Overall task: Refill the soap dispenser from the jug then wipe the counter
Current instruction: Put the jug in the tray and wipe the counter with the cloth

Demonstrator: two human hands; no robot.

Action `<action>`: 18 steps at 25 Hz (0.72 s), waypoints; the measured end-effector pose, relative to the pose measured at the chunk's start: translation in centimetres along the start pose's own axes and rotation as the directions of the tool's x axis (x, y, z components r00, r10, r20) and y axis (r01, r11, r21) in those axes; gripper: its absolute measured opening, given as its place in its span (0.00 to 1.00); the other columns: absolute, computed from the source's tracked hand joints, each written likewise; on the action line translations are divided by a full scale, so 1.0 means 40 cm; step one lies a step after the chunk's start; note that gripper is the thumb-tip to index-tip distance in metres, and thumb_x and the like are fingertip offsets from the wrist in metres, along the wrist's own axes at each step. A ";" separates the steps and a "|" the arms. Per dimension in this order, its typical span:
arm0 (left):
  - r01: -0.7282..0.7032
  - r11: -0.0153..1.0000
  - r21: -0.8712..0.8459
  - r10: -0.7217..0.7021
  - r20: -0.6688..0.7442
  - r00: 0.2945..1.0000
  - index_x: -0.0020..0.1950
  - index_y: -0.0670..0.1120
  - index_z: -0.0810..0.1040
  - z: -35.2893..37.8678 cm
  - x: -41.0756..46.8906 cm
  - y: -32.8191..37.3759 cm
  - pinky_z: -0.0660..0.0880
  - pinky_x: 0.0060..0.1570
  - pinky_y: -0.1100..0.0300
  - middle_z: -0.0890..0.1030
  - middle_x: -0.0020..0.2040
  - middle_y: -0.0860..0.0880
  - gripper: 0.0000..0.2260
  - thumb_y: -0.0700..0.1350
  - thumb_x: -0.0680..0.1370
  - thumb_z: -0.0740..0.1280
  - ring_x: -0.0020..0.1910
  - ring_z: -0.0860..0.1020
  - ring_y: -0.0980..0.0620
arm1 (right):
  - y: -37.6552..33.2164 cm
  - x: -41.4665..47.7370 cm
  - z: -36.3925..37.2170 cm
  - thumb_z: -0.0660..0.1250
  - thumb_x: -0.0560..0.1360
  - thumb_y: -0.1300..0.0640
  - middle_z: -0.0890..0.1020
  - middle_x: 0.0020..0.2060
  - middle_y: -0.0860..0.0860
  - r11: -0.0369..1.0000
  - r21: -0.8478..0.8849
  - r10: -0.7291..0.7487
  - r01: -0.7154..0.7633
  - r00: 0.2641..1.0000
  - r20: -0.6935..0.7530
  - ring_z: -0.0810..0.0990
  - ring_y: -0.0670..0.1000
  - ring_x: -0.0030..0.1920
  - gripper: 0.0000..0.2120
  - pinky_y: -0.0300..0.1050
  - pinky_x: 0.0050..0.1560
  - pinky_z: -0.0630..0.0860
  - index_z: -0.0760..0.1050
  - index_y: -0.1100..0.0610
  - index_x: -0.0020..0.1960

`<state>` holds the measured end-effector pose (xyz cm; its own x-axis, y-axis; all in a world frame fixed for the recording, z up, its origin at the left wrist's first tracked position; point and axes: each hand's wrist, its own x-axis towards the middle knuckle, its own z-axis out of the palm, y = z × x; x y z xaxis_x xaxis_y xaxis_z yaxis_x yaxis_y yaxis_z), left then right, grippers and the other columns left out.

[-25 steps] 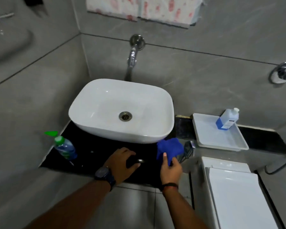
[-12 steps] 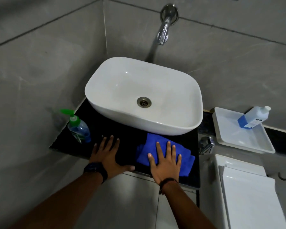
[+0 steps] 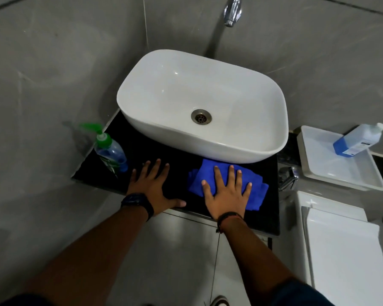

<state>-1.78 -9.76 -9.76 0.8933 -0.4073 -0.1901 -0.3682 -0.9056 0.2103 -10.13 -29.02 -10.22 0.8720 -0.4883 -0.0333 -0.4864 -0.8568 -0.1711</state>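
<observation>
A clear soap dispenser (image 3: pixel 111 152) with a green pump stands at the left end of the black counter (image 3: pixel 271 208). A blue cloth (image 3: pixel 199 178) lies spread on the counter in front of the white basin (image 3: pixel 230 149). My right hand (image 3: pixel 227 192) presses flat on the cloth, fingers apart. Flat on the bare counter to the cloth's left rests my left hand (image 3: pixel 154 186), fingers spread, holding nothing. A white jug (image 3: pixel 355 141) with blue liquid leans in a white tray (image 3: pixel 332 175) at the right.
A chrome tap (image 3: pixel 231 12) juts from the grey wall above the basin. A small chrome valve (image 3: pixel 289 177) sits between counter and tray. A white toilet cistern (image 3: pixel 345 250) stands at the lower right. Grey tiled walls close in at left and behind.
My right hand went from pinching the bunched cloth to pressing it flat on the counter. My left hand opened and flattened beside it. The view moved closer and to the left.
</observation>
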 end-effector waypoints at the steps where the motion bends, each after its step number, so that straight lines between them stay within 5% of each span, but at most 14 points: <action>1: -0.002 1.000 0.007 0.002 0.007 1.000 0.74 0.57 0.46 0.000 0.000 0.000 0.44 0.70 0.42 0.46 0.77 0.53 0.55 0.80 0.53 0.55 0.75 0.43 0.47 | -0.019 -0.003 0.002 0.41 0.72 0.30 0.52 0.76 0.51 0.999 0.006 -0.035 0.035 0.999 -0.004 0.44 0.54 0.75 0.32 0.62 0.71 0.36 0.52 0.39 0.74; 6: -0.030 1.000 0.001 0.030 0.002 1.000 0.74 0.56 0.47 -0.006 -0.003 -0.004 0.45 0.70 0.41 0.47 0.77 0.52 0.54 0.79 0.53 0.56 0.75 0.45 0.47 | 0.058 -0.027 -0.007 0.44 0.72 0.30 0.54 0.76 0.49 0.961 -0.040 -0.276 0.275 0.961 -0.013 0.47 0.52 0.76 0.31 0.60 0.73 0.40 0.53 0.38 0.73; 11: -0.016 1.000 0.006 0.016 0.000 1.000 0.74 0.56 0.47 -0.005 -0.001 -0.002 0.46 0.70 0.41 0.48 0.77 0.52 0.55 0.80 0.52 0.55 0.75 0.46 0.47 | 0.022 -0.023 0.003 0.44 0.72 0.30 0.54 0.76 0.50 1.000 0.006 -0.026 0.026 0.999 -0.042 0.47 0.53 0.75 0.31 0.62 0.72 0.39 0.55 0.39 0.73; 15: -0.034 0.999 0.006 0.034 0.006 0.999 0.74 0.56 0.47 -0.006 -0.003 -0.005 0.46 0.70 0.41 0.48 0.77 0.51 0.54 0.78 0.54 0.58 0.75 0.45 0.47 | 0.035 -0.038 0.004 0.43 0.73 0.29 0.54 0.76 0.49 0.968 -0.050 -0.247 0.246 0.969 -0.019 0.47 0.53 0.75 0.31 0.60 0.72 0.40 0.53 0.39 0.73; 18: -0.028 1.000 0.006 0.028 0.012 1.000 0.74 0.56 0.46 -0.006 -0.005 -0.004 0.46 0.71 0.41 0.47 0.77 0.52 0.55 0.80 0.53 0.56 0.75 0.45 0.47 | 0.081 -0.026 -0.008 0.44 0.73 0.29 0.54 0.76 0.50 0.985 -0.039 -0.166 0.166 0.986 -0.017 0.47 0.53 0.75 0.31 0.61 0.73 0.41 0.53 0.39 0.73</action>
<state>-1.84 -9.51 -9.52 0.8794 -0.4341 -0.1953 -0.3949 -0.8944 0.2098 -12.65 -31.36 -10.41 0.9397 -0.3417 0.0126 -0.3370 -0.9317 -0.1357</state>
